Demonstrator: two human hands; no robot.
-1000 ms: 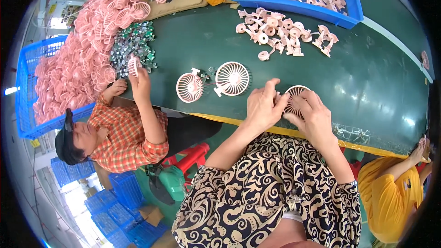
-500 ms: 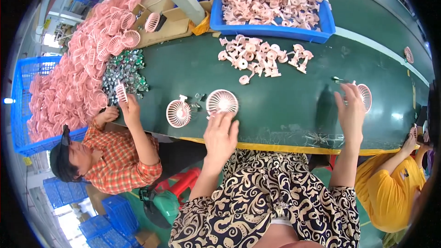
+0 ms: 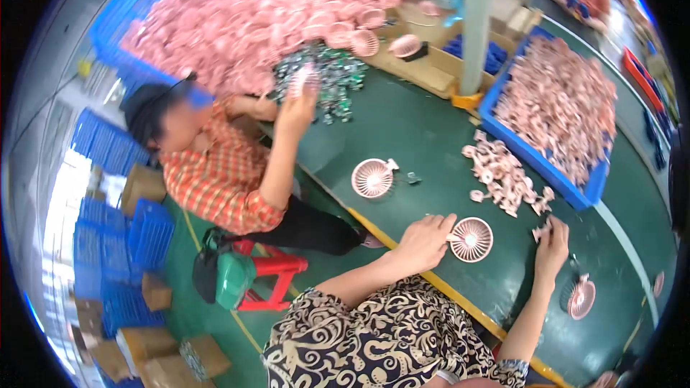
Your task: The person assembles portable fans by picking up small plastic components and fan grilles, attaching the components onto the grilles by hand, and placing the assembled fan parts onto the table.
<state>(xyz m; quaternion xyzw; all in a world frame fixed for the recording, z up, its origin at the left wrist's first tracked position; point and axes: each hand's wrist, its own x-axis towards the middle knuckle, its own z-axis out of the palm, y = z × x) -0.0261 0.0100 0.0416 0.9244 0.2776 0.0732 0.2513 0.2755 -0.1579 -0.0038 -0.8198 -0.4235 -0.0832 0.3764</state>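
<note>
A round pink fan cover (image 3: 472, 240) with radial slots lies on the green table in front of me. My left hand (image 3: 424, 244) is closed with its fingertips on the cover's short stem. My right hand (image 3: 552, 250), also closed, pinches a small pink plastic part (image 3: 538, 232) beside the loose heap of such parts (image 3: 503, 172). Another pink fan cover (image 3: 372, 178) sits farther left, with a small clear piece (image 3: 411, 178) near its stem. To the right of my right hand stands one more pink cover (image 3: 581, 297), close to a small dark piece (image 3: 573, 261).
A blue tray (image 3: 491, 113) full of pink parts stands beyond the heap, next to a grey post (image 3: 476, 25). At far left, a co-worker in a plaid shirt (image 3: 215, 179) holds a pink cover before piles of covers (image 3: 273, 14) and green-silver pieces (image 3: 327, 75). Yellow tape (image 3: 460, 302) lines the table edge.
The view has swung left. My right hand has left the right-hand cover for the heap and now holds a small pink part. My left hand has shifted from over the cover to its stem.
</note>
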